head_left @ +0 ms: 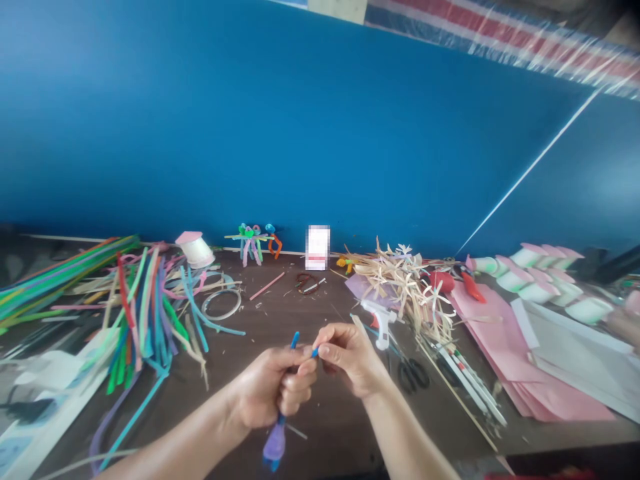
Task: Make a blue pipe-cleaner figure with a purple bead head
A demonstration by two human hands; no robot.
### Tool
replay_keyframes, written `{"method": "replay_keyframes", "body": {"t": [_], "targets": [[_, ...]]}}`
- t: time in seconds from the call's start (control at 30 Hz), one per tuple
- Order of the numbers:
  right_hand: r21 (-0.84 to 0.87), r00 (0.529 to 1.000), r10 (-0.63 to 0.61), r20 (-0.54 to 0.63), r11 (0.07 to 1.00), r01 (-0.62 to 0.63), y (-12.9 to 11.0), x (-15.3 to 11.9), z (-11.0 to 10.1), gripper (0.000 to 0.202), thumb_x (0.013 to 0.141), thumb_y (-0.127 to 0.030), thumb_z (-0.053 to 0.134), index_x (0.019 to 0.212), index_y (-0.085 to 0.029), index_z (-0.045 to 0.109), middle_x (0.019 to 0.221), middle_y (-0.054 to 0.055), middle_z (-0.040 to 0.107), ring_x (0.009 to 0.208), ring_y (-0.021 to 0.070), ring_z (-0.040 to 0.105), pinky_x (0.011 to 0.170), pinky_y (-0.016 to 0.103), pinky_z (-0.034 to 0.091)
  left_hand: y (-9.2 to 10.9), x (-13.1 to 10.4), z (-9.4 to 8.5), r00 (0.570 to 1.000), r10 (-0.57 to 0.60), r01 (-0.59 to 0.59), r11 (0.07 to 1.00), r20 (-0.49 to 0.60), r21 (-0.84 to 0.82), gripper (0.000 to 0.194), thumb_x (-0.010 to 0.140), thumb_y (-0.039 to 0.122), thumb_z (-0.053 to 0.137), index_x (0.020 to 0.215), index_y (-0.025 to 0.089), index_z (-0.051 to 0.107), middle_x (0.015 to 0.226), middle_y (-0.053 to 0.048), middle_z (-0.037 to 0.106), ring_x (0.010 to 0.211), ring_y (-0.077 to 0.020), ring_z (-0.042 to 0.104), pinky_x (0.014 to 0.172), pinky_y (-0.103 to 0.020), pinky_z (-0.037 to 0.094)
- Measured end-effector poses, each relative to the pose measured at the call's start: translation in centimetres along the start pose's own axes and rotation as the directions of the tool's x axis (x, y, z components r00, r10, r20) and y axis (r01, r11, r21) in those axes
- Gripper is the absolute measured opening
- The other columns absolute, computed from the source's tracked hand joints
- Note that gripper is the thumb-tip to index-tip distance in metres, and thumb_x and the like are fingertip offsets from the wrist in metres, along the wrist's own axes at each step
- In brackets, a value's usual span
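Near the front middle of the dark table, my left hand point(285, 390) is closed around a blue and purple pipe-cleaner piece point(275, 443). Its purple, wider part hangs below the fist, and a blue end sticks up above the thumb. My right hand point(350, 353) faces it, thumb and forefinger pinched on a small blue tip that meets the left fingertips. Whether this tip belongs to the same piece is hidden by the fingers. A white glue gun point(381, 321) and black-handled scissors point(414, 375) lie just right of my right hand.
Colourful pipe cleaners point(155, 307) are heaped at left beside a white power strip point(65, 407). Pale straw-like flowers point(400, 277), pink sheets point(515, 353) and paper cups point(535, 273) occupy the right. Behind stand a blue partition point(300, 133) and a small pipe-cleaner figure point(250, 243).
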State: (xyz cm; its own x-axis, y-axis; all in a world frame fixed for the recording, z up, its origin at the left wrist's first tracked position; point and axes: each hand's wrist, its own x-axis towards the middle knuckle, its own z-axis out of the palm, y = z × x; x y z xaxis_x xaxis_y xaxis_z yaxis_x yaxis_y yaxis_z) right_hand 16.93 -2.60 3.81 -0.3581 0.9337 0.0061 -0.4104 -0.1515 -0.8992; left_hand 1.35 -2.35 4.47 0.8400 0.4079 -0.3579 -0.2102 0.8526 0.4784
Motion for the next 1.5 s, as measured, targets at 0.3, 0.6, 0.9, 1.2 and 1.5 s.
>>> {"method": "replay_keyframes", "body": {"t": [0.3,0.6,0.9,1.2,1.5], "targets": [[-0.088,0.995,-0.075,-0.066,0.994,0.069,0.1,0.0,0.6,0.019,0.069,-0.031,0.066,0.068,-0.014,0.058,0.051,-0.004,0.053,0.039,0.0029,0.03,0.039,0.016,0.02,0.0,0.2,0.1,0.996,0.073,-0.074,0.997,-0.041,-0.02,0.027,0.069,0.029,0.055,0.056,0.016,0.036,0.042,0.009,0.014,0.037,-0.0033,0.011,0.035,-0.017,0.004],[-0.207,0.992,-0.096,-0.086,0.975,0.076,0.3,0.0,0.8,0.016,0.07,-0.029,0.063,0.067,-0.016,0.054,0.053,-0.001,0.062,0.053,0.0123,0.058,0.058,0.024,0.044,-0.5,0.8,0.0,0.972,0.16,-0.139,0.982,-0.172,0.129,0.026,0.073,0.034,0.049,0.058,0.018,0.034,0.042,0.01,0.014,0.037,-0.0043,0.008,0.036,-0.019,0.003],[-0.635,0.931,-0.251,-0.263,0.772,0.029,2.9,0.3,0.4,0.02,0.075,-0.035,0.054,0.076,-0.016,0.062,0.071,0.006,0.066,0.065,0.0189,0.061,0.059,0.028,0.048,-2.5,3.1,-1.8,0.676,0.684,-0.376,0.639,-0.273,0.67,0.037,0.075,0.048,0.046,0.057,0.017,0.038,0.051,0.006,0.028,0.047,-0.0066,0.022,0.044,-0.021,0.017],[-0.739,0.881,-0.369,-0.297,0.673,0.033,4.3,1.3,0.8,0.025,0.076,-0.037,0.05,0.064,-0.015,0.058,0.056,0.004,0.061,0.052,0.0171,0.056,0.05,0.025,0.045,-2.5,3.4,-4.0,0.639,0.725,-0.249,0.512,-0.258,0.822,0.031,0.081,0.041,0.04,0.063,0.016,0.045,0.053,0.004,0.037,0.051,-0.0096,0.031,0.048,-0.021,0.025],[-0.874,0.712,-0.659,-0.24,0.466,0.137,4.3,0.5,-0.2,0.019,0.078,-0.032,0.051,0.085,-0.017,0.061,0.076,0.007,0.066,0.061,0.0188,0.062,0.06,0.028,0.048,-1.1,-1.5,-3.6,0.334,0.942,-0.51,0.207,-0.029,0.835,0.056,0.069,0.039,0.06,0.116,0.017,0.041,0.118,-0.012,0.04,0.111,-0.024,0.035,0.093,-0.032,0.027]]}}
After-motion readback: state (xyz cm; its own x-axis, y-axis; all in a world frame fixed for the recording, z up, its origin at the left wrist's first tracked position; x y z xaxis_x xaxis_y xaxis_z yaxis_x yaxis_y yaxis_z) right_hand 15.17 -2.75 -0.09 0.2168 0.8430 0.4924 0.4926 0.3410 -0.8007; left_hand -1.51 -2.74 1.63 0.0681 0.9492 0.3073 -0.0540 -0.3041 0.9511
